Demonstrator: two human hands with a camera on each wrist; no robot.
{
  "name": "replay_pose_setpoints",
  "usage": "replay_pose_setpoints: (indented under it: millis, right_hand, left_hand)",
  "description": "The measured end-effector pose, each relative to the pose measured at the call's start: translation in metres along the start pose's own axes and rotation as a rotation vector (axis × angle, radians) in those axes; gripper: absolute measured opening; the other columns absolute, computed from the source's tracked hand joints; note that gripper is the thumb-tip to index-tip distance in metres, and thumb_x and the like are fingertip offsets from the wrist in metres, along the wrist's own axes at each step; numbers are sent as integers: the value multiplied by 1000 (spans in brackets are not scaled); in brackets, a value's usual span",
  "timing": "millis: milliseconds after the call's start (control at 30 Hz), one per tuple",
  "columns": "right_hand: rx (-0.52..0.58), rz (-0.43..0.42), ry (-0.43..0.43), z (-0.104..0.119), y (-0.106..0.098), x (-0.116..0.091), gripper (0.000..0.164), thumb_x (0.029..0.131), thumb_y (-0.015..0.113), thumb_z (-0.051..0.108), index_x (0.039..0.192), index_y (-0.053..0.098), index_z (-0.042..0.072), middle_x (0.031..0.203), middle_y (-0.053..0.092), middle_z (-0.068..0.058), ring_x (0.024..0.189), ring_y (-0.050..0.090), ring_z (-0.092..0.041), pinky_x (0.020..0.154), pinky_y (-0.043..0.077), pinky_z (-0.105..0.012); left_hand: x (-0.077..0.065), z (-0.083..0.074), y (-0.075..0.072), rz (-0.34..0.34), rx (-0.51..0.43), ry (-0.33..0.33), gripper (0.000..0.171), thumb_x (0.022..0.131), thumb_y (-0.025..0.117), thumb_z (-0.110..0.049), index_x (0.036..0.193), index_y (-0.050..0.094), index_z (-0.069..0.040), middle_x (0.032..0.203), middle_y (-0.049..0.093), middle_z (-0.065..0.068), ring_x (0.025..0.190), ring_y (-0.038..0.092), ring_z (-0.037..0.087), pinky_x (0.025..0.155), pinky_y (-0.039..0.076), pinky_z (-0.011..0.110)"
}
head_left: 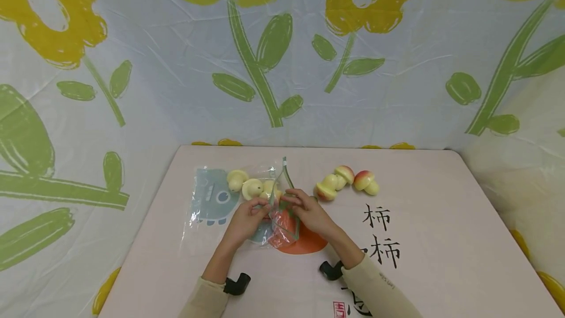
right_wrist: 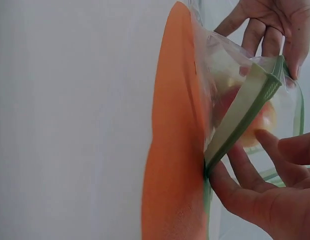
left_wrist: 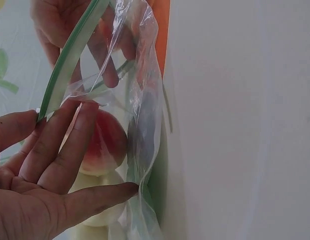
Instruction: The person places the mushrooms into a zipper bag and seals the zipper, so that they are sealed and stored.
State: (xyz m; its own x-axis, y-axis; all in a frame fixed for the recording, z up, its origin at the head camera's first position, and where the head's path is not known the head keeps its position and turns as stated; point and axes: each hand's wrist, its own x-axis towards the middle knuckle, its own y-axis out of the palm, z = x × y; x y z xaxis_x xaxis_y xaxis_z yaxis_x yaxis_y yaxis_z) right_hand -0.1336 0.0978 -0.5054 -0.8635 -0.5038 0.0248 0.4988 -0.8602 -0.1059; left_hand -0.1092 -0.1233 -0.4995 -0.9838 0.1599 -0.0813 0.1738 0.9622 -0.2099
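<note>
Both hands are at the mouth of a clear zip bag (head_left: pixel 215 195) with a green zip strip and a blue monster-face print. My left hand (head_left: pixel 244 220) pinches the strip between thumb and finger, its other fingers spread against the film. Across from it, my right hand (head_left: pixel 311 212) has its fingers extended against the mouth, one fingertip touching the strip's lower end in the right wrist view and the thumb held apart. The mouth gapes between the hands. Several pale yellow mushroom-shaped toys (head_left: pixel 252 188) show through the film; a toy's red cap (left_wrist: pixel 106 142) appears behind it in the left wrist view.
Beyond the right hand, three yellow toys with reddish caps (head_left: pixel 325 189) lie on the pale pink tabletop (head_left: pixel 441 220). An orange print (head_left: pixel 309 243) and black written characters (head_left: pixel 384 251) mark its surface. A flower-patterned curtain (head_left: pixel 309 63) hangs behind and at both sides.
</note>
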Motion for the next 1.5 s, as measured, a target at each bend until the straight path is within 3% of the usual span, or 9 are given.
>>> replay_pose_setpoints:
  millis: [367, 500, 600, 767, 1067, 1267, 1500]
  right_hand:
    - [19, -11, -3, 8, -7, -10, 48, 100, 43, -10, 147, 34, -7, 144, 46, -30, 128, 48, -50, 103, 41, -56]
    - [27, -32, -33, 14, -12, -17, 47, 100, 47, -8, 146, 37, -7, 142, 46, -33, 127, 47, -51, 103, 43, -50]
    - [-12, -57, -44, 17, -17, -24, 47, 101, 53, -4, 146, 40, -5, 140, 49, -32, 126, 49, -50, 103, 44, -45]
    - [-61, -90, -26, 23, -24, -36, 47, 101, 58, 4, 145, 44, 2, 138, 52, -28, 124, 53, -46, 102, 45, -48]
    - [-90, -175, -58, 25, -48, -53, 44, 99, 63, 6, 142, 49, 6, 136, 56, -18, 124, 50, -48, 95, 50, -32]
    - [-144, -238, -72, 27, -67, -64, 46, 98, 63, 4, 141, 47, -1, 134, 56, -25, 123, 52, -45, 93, 49, -26]
    - [-231, -328, -62, 27, -90, -75, 46, 99, 63, 6, 141, 47, -3, 133, 57, -25, 121, 56, -38, 92, 47, -20]
  left_hand:
    - [1, 2, 0, -11, -26, 0, 17, 98, 65, -14, 107, 68, 0, 106, 71, 17, 85, 73, 28, 83, 56, 44]
    - [2, 2, 0, -15, -54, -10, 16, 98, 65, -11, 107, 68, 1, 105, 71, 16, 84, 73, 27, 82, 56, 45]
    - [2, 2, 0, -15, -56, -12, 15, 98, 64, -11, 107, 68, 1, 103, 71, 16, 84, 72, 27, 82, 56, 46]
    - [2, 3, 0, -21, -41, -11, 13, 98, 64, -10, 106, 69, 0, 104, 71, 15, 83, 72, 26, 82, 56, 47]
    - [4, 4, 0, -14, -58, 0, 12, 98, 64, -7, 106, 69, 1, 105, 70, 14, 84, 72, 26, 80, 57, 42]
    - [2, 3, 0, -10, -52, 0, 13, 98, 64, -8, 106, 68, 0, 105, 71, 15, 83, 72, 27, 82, 56, 46]
    - [1, 1, 0, -9, -40, 4, 13, 98, 64, -9, 106, 68, 0, 107, 69, 15, 83, 73, 27, 81, 56, 48]
